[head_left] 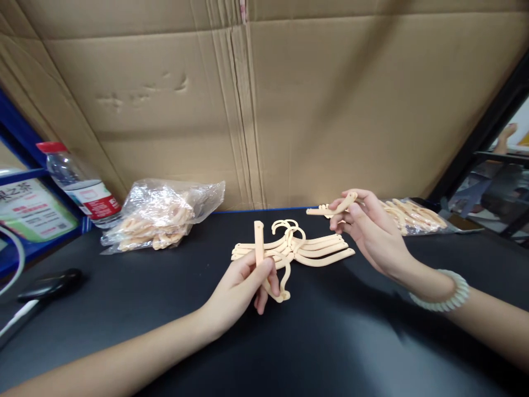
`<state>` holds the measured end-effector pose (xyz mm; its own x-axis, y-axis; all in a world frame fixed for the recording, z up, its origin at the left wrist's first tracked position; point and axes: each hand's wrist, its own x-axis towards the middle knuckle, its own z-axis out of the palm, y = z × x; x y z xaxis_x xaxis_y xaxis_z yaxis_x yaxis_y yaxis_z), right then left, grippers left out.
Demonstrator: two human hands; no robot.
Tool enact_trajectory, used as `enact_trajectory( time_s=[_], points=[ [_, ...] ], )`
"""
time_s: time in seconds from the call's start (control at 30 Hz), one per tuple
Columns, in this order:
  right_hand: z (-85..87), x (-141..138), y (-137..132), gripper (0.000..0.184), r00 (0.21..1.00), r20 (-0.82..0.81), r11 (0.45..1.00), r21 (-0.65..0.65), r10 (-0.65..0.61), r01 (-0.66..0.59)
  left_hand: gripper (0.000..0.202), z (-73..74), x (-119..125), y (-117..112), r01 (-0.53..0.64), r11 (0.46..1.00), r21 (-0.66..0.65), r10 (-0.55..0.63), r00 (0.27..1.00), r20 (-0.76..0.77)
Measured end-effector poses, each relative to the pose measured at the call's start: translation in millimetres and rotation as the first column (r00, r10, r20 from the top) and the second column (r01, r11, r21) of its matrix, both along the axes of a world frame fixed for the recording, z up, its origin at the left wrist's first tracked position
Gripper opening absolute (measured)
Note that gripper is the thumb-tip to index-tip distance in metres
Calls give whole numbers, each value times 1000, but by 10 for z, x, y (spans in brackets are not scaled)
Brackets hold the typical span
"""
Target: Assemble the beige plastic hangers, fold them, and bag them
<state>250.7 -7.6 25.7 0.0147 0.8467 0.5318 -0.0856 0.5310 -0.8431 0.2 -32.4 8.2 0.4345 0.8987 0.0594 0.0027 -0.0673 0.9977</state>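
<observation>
I have a hanger piece (pixel 259 242) gripped between thumb and fingers of the left hand (pixel 243 275), above the black tabletop (pixel 314 353). Its long axis points away from me, leaning slightly left, with the hook curling out on the right near the lower end. The right hand (pixel 372 231) pinches 1 hanger arm (pixel 336 208), set crosswise, its right end higher. Just beyond the left hand, flat hangers (pixel 328 259) lie with hooks pointing away. Outward I see 2 clear bags, left (pixel 161 215) and right (pixel 417 215). Cardboard (pixel 351 99) closes the far edge; my room is on the near side.
</observation>
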Motion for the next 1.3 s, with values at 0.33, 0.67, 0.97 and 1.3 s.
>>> enact_trajectory(
  time_s=[0.33,0.67,0.97,1.3],
  points=[
    [-55,-145,-238,15,988,146,992,-123,53,-35,46,24,-12,-34,-61,998,0,60,993,-106],
    [-116,-296,-363,53,989,21,954,-268,149,-138,39,41,2,-39,-50,999,13,51,997,-58],
    [-205,-388,-408,35,927,-172,814,-442,334,-376,35,26,24,-18,-32,999,19,32,999,32],
    [-296,-437,-448,28,815,-177,674,-480,552,-561,41,-7,8,-13,-63,997,-44,65,997,31]
  ],
)
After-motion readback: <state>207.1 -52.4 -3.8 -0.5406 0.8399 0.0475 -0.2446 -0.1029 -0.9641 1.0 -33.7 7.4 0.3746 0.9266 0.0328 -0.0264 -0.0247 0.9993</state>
